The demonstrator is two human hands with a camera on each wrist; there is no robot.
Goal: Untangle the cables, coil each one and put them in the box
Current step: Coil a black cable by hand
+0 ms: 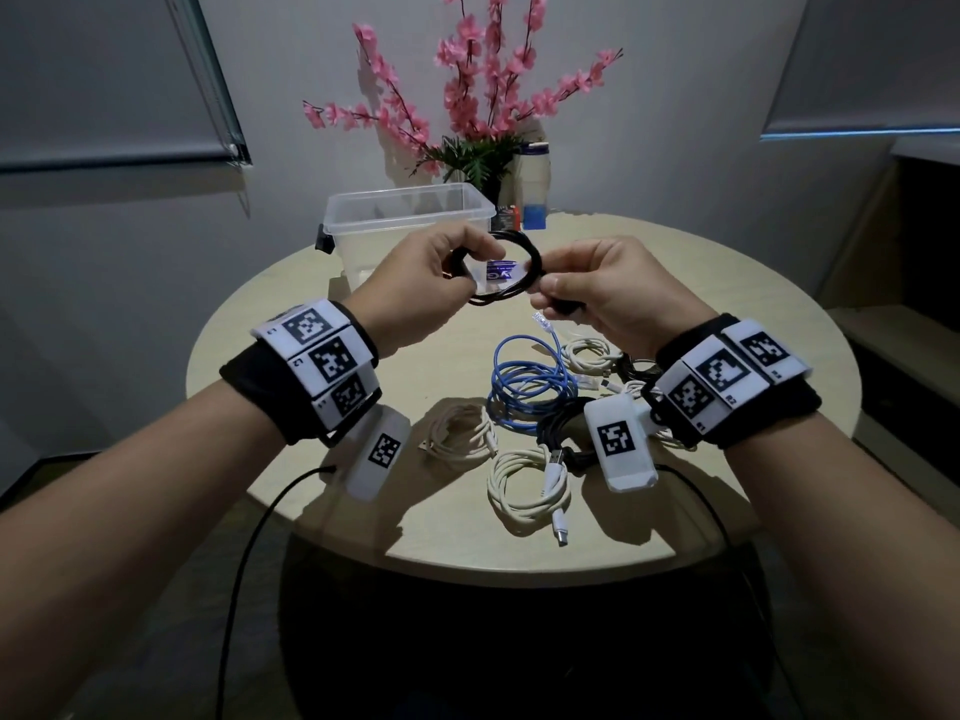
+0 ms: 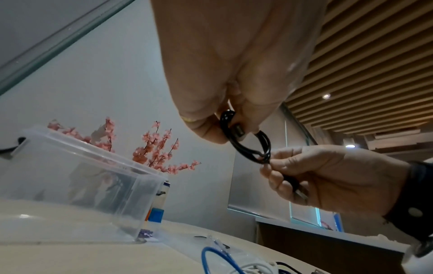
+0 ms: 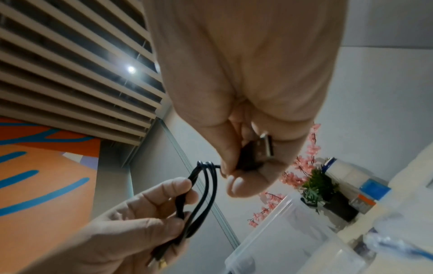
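The left hand (image 1: pixel 415 272) is gripping one side of a thin black cable coiled into a small loop (image 1: pixel 511 272), fingers curled round the bundled strands, holding it up above the round beige wooden table (image 1: pixel 311 449). The right hand (image 1: pixel 608 288) is pinching the same cable's black USB plug with a silver metal tip (image 3: pixel 260 152) between thumb and fingertips, right at the loop's other side. Just beyond the hands, the clear plastic storage box (image 1: pixel 410 210) is sitting open on the table. Below the hands, a blue network cable in loose coils (image 1: pixel 524 379) is lying amid several white cables (image 1: pixel 524 485) and another black cable (image 1: pixel 558 433). Behind the box, pink artificial blossoms (image 1: pixel 478 90) are standing beside a white bottle (image 1: pixel 535 184).
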